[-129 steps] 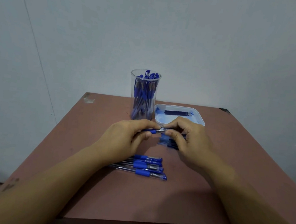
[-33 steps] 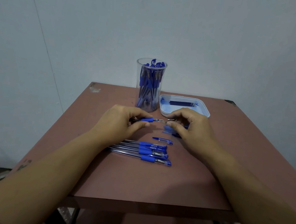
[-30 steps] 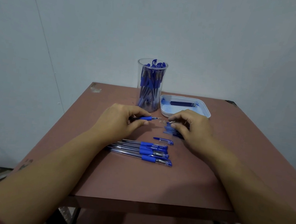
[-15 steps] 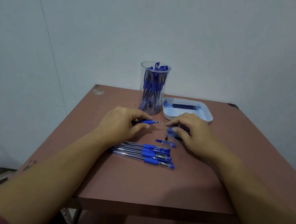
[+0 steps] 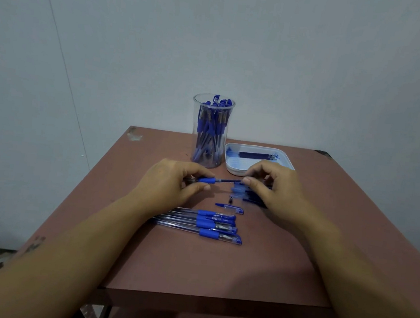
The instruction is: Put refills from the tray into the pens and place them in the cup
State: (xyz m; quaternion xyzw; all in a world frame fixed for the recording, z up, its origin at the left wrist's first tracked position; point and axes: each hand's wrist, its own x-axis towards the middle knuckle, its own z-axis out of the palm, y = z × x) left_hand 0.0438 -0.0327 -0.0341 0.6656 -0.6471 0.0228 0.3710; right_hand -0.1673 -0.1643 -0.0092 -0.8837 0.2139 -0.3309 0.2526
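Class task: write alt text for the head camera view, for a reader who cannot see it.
The left hand grips a pen barrel while the right hand pinches the refill sticking out of it, above a brown table. Behind stand a clear cup full of blue pens and a white tray of refills; more pens lie in front.

Plain room: brown table (image 5: 217, 276) against bare wall (image 5: 293, 51).

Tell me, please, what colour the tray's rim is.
White; the tray shows best in the head view.
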